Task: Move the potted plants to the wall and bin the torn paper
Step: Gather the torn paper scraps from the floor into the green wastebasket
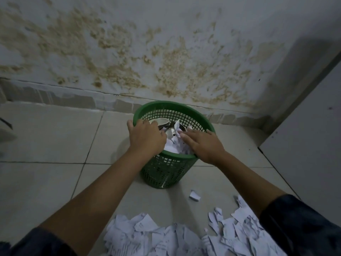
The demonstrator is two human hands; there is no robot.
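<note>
Both my hands reach into the green bin by the stained wall, over torn paper.

My left hand (145, 138) hangs over the near-left rim of the bin (191, 115), fingers curled down inside; I cannot tell whether they hold anything. My right hand (201, 143) lies flat with fingers straight and close together, pressing on the white scraps in the bin (172, 147). A crushed paper cup (160, 121) sits among them towards the far side. The bin stands on the tiled floor (46, 137), just in front of the wall (166, 43). A heap of torn paper (166, 237) lies on the floor nearest me, one loose scrap (194, 195) between heap and bin.
</note>
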